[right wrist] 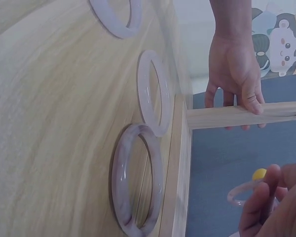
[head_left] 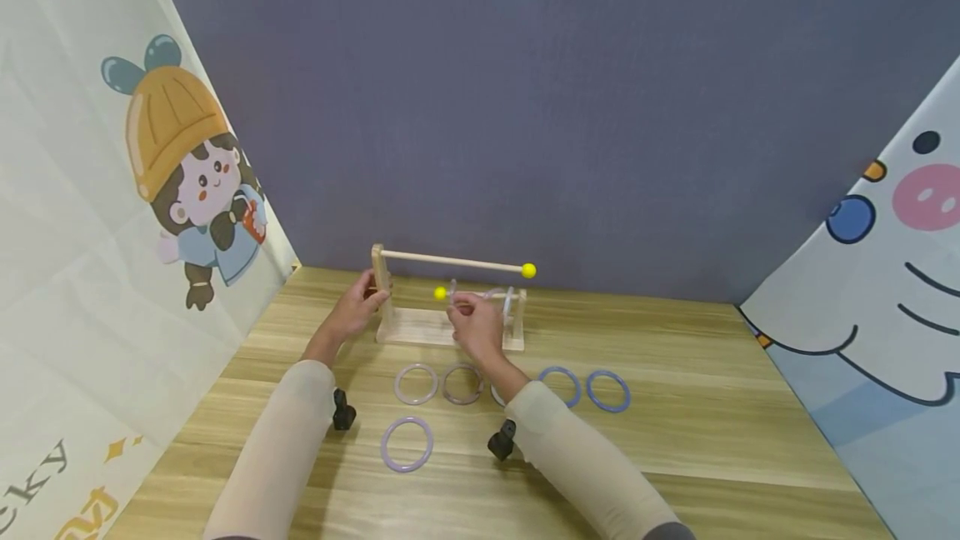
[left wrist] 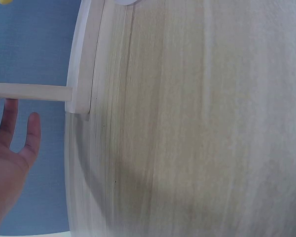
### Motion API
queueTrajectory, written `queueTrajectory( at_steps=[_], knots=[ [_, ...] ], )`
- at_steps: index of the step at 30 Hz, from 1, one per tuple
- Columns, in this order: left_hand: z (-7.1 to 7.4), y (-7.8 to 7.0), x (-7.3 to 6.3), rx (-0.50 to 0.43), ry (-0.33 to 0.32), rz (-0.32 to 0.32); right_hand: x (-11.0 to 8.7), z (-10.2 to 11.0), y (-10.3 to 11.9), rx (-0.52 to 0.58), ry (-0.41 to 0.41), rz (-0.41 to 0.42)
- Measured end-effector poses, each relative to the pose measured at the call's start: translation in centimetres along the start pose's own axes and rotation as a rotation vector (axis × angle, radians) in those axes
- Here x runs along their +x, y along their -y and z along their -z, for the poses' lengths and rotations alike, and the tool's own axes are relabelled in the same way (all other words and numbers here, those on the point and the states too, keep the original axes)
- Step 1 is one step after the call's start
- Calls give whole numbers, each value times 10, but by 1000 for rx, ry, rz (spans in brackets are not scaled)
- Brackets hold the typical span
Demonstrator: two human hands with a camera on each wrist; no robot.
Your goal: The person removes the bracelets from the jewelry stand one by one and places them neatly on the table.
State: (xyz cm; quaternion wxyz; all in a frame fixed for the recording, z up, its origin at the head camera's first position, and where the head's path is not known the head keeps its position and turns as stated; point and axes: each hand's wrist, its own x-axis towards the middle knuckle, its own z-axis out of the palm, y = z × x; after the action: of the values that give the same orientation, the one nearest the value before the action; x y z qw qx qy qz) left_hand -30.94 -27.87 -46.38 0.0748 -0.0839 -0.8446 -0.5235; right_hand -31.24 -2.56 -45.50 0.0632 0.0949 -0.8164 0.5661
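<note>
A wooden stand (head_left: 416, 327) has two rods tipped with yellow balls. My left hand (head_left: 352, 312) grips its left post (right wrist: 222, 117), thumb on one side and fingers on the other. Beside the yellow ball (head_left: 440, 293) of the lower rod, my right hand (head_left: 480, 330) pinches a pale translucent bangle (right wrist: 232, 196) between thumb and fingers. Whether that bangle encircles the rod I cannot tell. Farther right on the lower rod hang pale bangles, one of them a whitish bangle (head_left: 507, 302). The upper rod (head_left: 450, 260) carries no bangle.
Bangles lie flat before the stand: a pale pink one (head_left: 397, 386), a mottled purple one (right wrist: 119, 177), a whitish one partly behind my right wrist, and two blue ones, including the rightmost blue bangle (head_left: 590, 390). Nearer lies a lilac bangle (head_left: 385, 444). A grey-blue panel (head_left: 600, 148) stands behind.
</note>
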Motion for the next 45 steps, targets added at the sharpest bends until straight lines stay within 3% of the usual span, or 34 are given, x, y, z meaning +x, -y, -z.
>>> queueTrajectory(
  at_steps=[6, 17, 32, 45],
  knots=[
    [0, 11, 5, 6, -11, -7, 1, -5, 2, -10, -2, 8],
    [-1, 12, 5, 40, -22, 12, -2, -13, 12, -32, 31, 25],
    [-2, 11, 5, 15, -23, 12, -5, -20, 13, -33, 63, 30],
    [-2, 11, 4, 14, -27, -7, -11, -9, 3, -28, 195, 141]
  ],
)
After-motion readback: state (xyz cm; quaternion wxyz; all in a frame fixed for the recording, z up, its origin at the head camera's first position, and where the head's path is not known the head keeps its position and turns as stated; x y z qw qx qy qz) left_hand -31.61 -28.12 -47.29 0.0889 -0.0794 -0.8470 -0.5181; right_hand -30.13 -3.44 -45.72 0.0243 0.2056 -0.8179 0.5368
